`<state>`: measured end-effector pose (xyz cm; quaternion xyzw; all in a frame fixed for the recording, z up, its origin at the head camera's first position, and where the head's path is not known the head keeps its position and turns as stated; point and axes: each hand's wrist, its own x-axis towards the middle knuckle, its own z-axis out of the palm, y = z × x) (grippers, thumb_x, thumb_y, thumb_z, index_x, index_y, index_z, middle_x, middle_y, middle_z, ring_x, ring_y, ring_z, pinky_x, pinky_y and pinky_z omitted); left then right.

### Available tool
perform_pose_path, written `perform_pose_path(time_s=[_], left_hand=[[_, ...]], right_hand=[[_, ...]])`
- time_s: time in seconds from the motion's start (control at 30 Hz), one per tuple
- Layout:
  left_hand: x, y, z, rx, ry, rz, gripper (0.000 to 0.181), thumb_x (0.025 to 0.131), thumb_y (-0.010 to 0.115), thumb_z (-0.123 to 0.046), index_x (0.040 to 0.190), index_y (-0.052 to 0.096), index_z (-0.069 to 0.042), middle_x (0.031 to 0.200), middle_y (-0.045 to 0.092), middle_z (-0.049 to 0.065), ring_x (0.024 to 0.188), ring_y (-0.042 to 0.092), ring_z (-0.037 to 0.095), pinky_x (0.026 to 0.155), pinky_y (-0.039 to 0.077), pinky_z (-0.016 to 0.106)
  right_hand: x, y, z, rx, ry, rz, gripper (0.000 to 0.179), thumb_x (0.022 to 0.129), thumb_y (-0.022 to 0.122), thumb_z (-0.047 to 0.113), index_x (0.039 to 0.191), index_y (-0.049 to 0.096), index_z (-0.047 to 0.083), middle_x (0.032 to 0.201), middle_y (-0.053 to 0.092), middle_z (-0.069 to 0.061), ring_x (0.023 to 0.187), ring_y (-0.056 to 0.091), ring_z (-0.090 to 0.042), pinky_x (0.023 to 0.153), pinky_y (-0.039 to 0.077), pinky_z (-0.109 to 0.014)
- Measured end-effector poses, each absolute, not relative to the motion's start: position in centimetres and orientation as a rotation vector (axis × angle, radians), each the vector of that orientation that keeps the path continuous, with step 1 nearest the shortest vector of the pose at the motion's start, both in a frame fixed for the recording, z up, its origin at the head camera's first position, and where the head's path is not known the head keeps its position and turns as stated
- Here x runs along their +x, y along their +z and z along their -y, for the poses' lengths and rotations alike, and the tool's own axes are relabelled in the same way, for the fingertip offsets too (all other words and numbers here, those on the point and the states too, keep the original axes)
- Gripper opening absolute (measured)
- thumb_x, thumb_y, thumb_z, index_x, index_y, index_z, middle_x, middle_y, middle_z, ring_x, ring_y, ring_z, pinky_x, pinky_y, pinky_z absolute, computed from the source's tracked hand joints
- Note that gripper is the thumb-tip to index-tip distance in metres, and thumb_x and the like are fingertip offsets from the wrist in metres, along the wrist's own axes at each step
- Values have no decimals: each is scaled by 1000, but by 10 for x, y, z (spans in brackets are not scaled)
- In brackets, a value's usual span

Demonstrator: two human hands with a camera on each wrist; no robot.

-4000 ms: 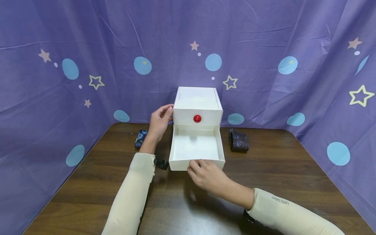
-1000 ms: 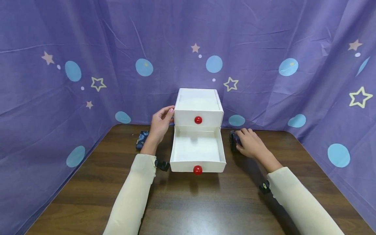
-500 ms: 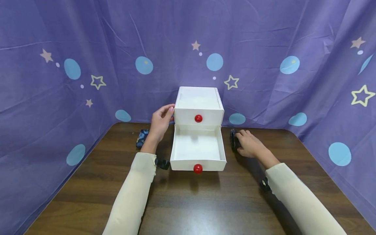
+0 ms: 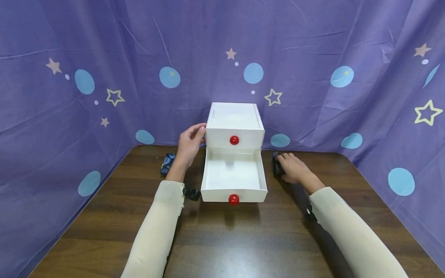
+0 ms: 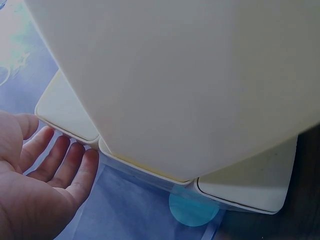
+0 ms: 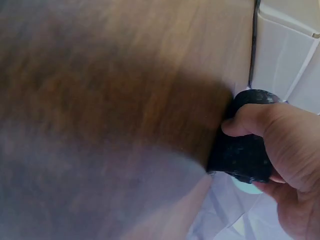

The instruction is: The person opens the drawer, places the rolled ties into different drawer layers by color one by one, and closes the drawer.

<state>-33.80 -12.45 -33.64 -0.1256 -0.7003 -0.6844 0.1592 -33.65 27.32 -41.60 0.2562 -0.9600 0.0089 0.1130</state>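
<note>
A white drawer unit [image 4: 235,116] stands at the back of the table. Its top drawer, with a red knob [image 4: 234,140], is closed. Below it a white drawer [image 4: 231,170] is pulled out, with nothing inside. My left hand [image 4: 189,144] touches the unit's left side with its fingertips; in the left wrist view the fingers [image 5: 70,165] are loosely extended along its edge. To the right of the unit, my right hand [image 4: 294,168] holds a rolled dark patterned cloth [image 4: 276,166]. In the right wrist view the thumb presses one side of this cloth [image 6: 245,150], fingers partly hidden behind.
A folded dark blue patterned cloth [image 4: 167,164] lies on the wooden table [image 4: 222,239], left of the unit behind my left wrist. The open drawer's red knob [image 4: 234,199] sticks out toward me. A purple curtain [image 4: 295,50] hangs behind and beside the table.
My right hand has left the open drawer's front and gone to the rolled cloth at the right. It has since shifted slightly left with the cloth. My left hand stays put.
</note>
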Motion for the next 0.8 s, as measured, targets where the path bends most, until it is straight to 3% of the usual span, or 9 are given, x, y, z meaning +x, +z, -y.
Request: perform_pose_path(time_s=[0.47, 0.8], left_hand=[[-335, -336, 124, -387, -1952, 1994, 39, 105, 61, -30, 133, 66, -4, 127, 67, 15, 113, 64, 23, 96, 57, 42], [-334, -336, 125, -382, -1945, 2009, 40, 105, 61, -32, 134, 66, -6, 128, 66, 13, 116, 63, 24, 98, 56, 43]], right_hand=[[-341, -416, -271, 737, -17, 2789, 58, 67, 90, 14, 116, 61, -1, 111, 60, -25, 103, 57, -45, 90, 51, -58], [-342, -419, -276, 787, -10, 2738, 62, 63, 95, 13, 112, 58, 1, 105, 58, -24, 98, 55, -45, 86, 51, -58]])
